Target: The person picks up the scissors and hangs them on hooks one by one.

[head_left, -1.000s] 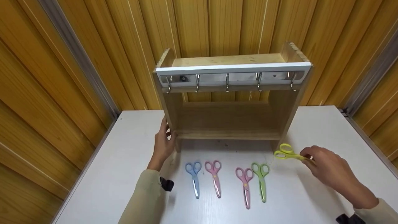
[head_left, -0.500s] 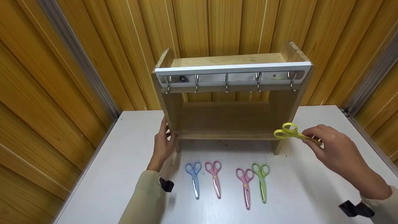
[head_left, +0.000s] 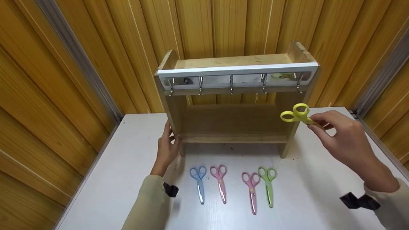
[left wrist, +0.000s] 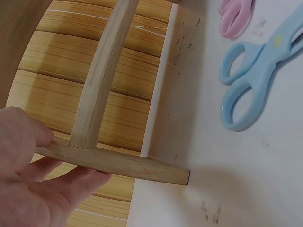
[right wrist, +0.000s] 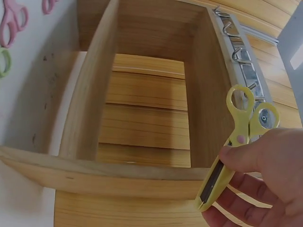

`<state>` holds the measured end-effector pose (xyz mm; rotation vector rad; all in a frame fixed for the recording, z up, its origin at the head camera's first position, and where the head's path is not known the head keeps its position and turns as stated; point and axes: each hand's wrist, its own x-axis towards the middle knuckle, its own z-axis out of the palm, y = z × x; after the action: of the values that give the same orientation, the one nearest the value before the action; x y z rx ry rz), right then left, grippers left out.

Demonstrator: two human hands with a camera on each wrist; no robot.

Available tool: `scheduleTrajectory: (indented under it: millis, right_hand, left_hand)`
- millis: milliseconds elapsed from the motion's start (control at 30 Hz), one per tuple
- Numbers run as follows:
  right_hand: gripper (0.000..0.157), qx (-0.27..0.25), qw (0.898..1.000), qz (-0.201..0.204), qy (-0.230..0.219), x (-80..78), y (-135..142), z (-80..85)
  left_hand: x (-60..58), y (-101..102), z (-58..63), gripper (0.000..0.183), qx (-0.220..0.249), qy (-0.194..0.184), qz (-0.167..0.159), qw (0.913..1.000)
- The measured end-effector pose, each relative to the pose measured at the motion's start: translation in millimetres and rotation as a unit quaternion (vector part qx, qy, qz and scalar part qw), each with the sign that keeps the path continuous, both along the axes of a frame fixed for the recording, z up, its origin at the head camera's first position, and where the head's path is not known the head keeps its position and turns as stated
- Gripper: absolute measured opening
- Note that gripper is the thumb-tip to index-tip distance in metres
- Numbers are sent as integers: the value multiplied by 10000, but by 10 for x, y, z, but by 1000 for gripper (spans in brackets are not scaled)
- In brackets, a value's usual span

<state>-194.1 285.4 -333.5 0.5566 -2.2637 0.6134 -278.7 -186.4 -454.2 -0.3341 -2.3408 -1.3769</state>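
Observation:
My right hand [head_left: 346, 140] pinches a pair of yellow scissors [head_left: 300, 115] by the blade end, the two finger loops pointing left. It holds them in the air in front of the right side of a wooden shelf [head_left: 235, 139]. In the right wrist view the thumb presses on the yellow scissors [right wrist: 241, 124] near the pivot, and the loops overlap the hook rail [right wrist: 242, 61]. My left hand [head_left: 167, 147] grips the shelf's left side panel low down. The left wrist view has the thumb on one face of this panel [left wrist: 118, 161] and the fingers on the other.
Across the shelf's top front runs a white rail with several metal hooks [head_left: 231, 85]. On the white table [head_left: 137, 140] lie blue scissors [head_left: 200, 185], two pink pairs [head_left: 222, 188] [head_left: 253, 198] and green scissors [head_left: 269, 188]. Wood-plank walls [head_left: 223, 28] stand behind and at both sides.
My right hand has lifted the yellow scissors from low beside the shelf's right foot to just below the hook rail. The left hand stays on the side panel.

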Motion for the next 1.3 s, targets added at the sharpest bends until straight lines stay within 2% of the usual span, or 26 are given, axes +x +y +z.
scheduleTrajectory:
  millis: [267,467,700,833,1000,1300]
  right_hand:
    - [26,-820,9966,8,-42,-121,-112,31]
    - [25,-1231,9922,-73,-167,-224,-181,-19]
    - [24,-1771,9818,-239,-645,-289,-267,-77]
    - [24,-2065,9739,-367,-866,-323,-342,-97]
    - [26,-2246,9671,-512,-1081,-357,-398,-133]
    - [28,-2397,9614,-615,-1201,-368,-384,-180]
  left_hand:
    - [3,-17,25,80,-86,-150,161,9997]
    - [9,-33,23,78,-125,-103,184,9997]
    - [-8,-19,38,78,-105,-82,174,9998]
    - [-12,-5,55,79,-37,-197,166,9997]
    - [3,10,45,81,-11,-333,272,9991]
    - [-20,39,67,80,-28,-244,194,9995]
